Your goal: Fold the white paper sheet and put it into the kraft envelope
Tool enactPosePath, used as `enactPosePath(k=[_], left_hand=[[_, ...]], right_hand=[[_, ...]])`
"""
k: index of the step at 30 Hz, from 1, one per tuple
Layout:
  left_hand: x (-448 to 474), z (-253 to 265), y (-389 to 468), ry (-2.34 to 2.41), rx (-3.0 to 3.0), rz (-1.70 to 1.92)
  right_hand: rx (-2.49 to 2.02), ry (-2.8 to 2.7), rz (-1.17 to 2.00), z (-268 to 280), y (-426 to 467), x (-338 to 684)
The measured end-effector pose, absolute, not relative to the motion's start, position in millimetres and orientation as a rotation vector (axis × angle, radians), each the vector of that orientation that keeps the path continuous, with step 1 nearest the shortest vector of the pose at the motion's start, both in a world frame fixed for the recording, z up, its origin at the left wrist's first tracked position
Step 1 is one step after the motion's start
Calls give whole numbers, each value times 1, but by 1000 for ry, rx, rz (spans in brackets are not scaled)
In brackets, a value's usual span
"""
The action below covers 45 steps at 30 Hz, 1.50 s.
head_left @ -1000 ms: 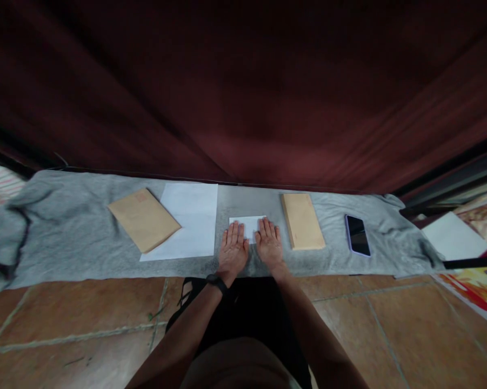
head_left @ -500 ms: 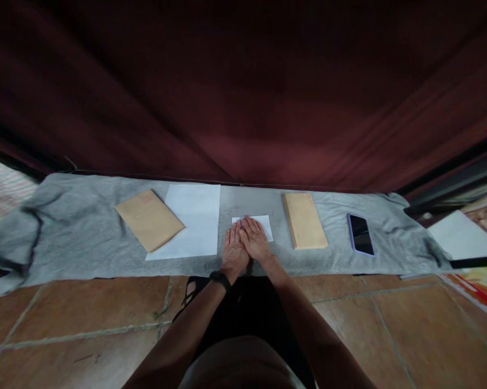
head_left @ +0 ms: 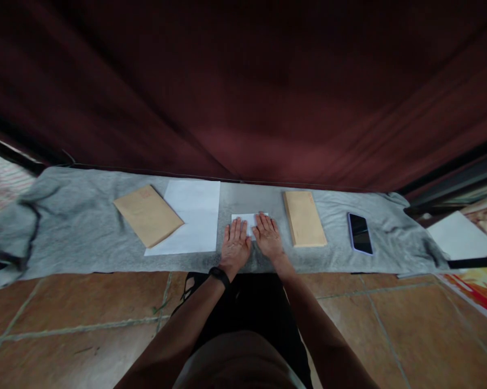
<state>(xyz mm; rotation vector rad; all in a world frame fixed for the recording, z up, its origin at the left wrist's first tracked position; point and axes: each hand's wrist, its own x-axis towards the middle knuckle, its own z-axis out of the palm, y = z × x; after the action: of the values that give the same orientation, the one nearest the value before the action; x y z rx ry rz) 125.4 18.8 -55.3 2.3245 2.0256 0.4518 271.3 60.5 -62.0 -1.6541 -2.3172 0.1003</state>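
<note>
A small white folded-looking paper [head_left: 249,219] lies on the grey cloth in front of me. My left hand [head_left: 235,243] rests flat over its left part, fingers stretched out. Over its right part lies my right hand [head_left: 268,237], also flat with straight fingers. The middle of the paper shows between the two hands, and its near edge is partly hidden. To the left, a brown envelope stack [head_left: 149,216] overlaps larger white sheets [head_left: 197,216]. Right of my hands sits another stack of brown envelopes [head_left: 306,219].
A phone [head_left: 360,233] with a purple edge lies on the grey cloth [head_left: 85,227] at the right. Behind the narrow surface hangs a dark red curtain [head_left: 243,108]. A white board or sheet [head_left: 462,235] stands off the right end. Below is a tiled floor [head_left: 368,324].
My right hand has slid to the right across the small paper, so the hands are now apart. My left hand stays nearly in place.
</note>
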Motion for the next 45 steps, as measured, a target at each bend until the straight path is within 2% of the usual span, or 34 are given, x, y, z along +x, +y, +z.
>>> enactPosePath(k=[20,45], left_hand=[[143,-54,42,1896,2384,435],[108,-62,41,2042,2300,538]], right_hand=[[-1745,-2262,144,-57,59,276],[-1776,-2186,142,-55,58,271]])
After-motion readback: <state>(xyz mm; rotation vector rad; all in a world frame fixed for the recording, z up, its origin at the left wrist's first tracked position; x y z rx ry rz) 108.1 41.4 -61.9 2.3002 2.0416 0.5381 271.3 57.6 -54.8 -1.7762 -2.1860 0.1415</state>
